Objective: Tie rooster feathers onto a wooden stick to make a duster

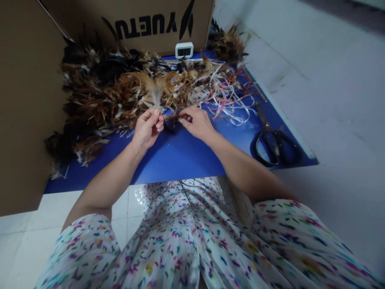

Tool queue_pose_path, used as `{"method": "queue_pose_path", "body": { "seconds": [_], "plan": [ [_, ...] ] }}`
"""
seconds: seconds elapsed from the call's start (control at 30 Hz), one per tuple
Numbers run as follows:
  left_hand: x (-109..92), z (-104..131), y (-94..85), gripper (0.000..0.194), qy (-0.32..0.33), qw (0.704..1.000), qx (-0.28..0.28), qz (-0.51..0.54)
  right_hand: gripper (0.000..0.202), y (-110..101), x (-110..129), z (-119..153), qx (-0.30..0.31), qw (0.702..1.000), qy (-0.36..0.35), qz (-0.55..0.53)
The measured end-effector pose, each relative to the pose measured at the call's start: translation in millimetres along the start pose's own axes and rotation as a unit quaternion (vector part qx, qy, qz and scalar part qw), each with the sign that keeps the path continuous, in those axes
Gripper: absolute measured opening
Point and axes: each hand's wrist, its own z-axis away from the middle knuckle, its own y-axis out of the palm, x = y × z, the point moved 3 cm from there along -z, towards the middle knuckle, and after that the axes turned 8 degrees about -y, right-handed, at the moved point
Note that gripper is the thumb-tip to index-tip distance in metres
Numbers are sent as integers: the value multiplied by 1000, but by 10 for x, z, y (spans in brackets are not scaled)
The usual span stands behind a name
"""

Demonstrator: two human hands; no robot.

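Observation:
My left hand [148, 125] is closed in a pinch on the pale, fluffy base of a tan feather bunch [155, 86], whose tips fan out away from me. Close on its right, my right hand [197, 123] has thumb and fingers pinched at the end of a small brown feather [172, 117], which spans the gap between both hands. Behind them spreads a thick feather pile [114, 90] in brown, black and tan. Both hands are just above the blue tabletop [180, 154].
Black-handled scissors [275, 146] lie at the right, near the table edge. Tangled white and red strings [230, 98] are beyond my right hand. A small white digital display [184, 50] stands before a cardboard box [90, 14]. Another cardboard panel [21, 120] rises at left.

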Motion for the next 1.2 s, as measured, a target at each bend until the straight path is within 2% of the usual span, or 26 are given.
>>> {"method": "queue_pose_path", "body": {
  "seconds": [0.2, 0.3, 0.37, 0.43, 0.53, 0.6, 0.67, 0.77, 0.87, 1.03, 1.2],
  "plan": [
    [54, -28, -24, 28, -1, 1000, 1, -2, 25, 174, -11, -94, 44, 987, -33, 150],
    [65, -20, -20, 28, -1, 1000, 4, -8, 24, 243, 9, -112, 71, 981, -30, 177],
    [68, -16, -15, 29, 0, 1000, 10, -9, 21, 243, 18, -120, 67, 984, -24, 162],
    [68, -15, -9, 30, 1, 1000, 18, -6, 16, 199, 4, -137, 36, 993, -11, 113],
    [65, -15, -9, 29, 1, 1000, 18, -2, 5, 78, -75, -170, -40, 999, 34, -17],
    [68, -17, -14, 28, -3, 1000, 11, -4, 14, -5, -143, -180, -87, 983, 79, -142],
    [76, -18, -17, 28, -6, 1000, 10, -6, 24, -69, -184, -175, -113, 946, 125, -276],
    [92, -17, -16, 29, -9, 1000, 15, -9, 35, -139, -151, -149, -114, 886, 177, -414],
    [106, -7, -12, 30, -13, 1000, 5, -18, 41, -176, -49, -127, -99, 851, 200, -475],
    [123, 19, 10, 36, -25, 999, 3, -36, 41, -133, 65, -107, -51, 822, 219, -524],
    [183, 25, 18, 42, -43, 997, 32, -54, 43, -93, 75, -95, -43, 819, 217, -529]
  ]
}}
